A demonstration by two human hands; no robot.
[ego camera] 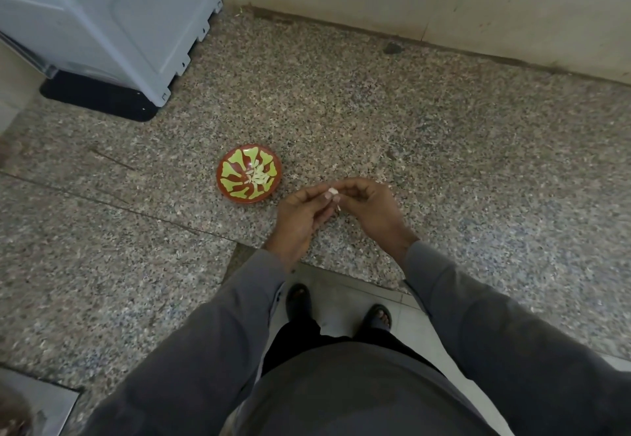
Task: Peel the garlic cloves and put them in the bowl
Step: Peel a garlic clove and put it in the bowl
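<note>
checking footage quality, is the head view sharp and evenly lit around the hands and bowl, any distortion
Head view: dim, flat light, no glare. The bowl and its peeled cloves read clearly. The left hand and right hand are slightly soft, and the garlic clove they pinch is small and pale. Wide-angle bending curves the wall base.

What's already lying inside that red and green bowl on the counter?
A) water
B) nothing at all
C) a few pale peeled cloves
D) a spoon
C: several pale peeled cloves lie in the middle of the bowl, while both hands work another clove beside it.
</note>
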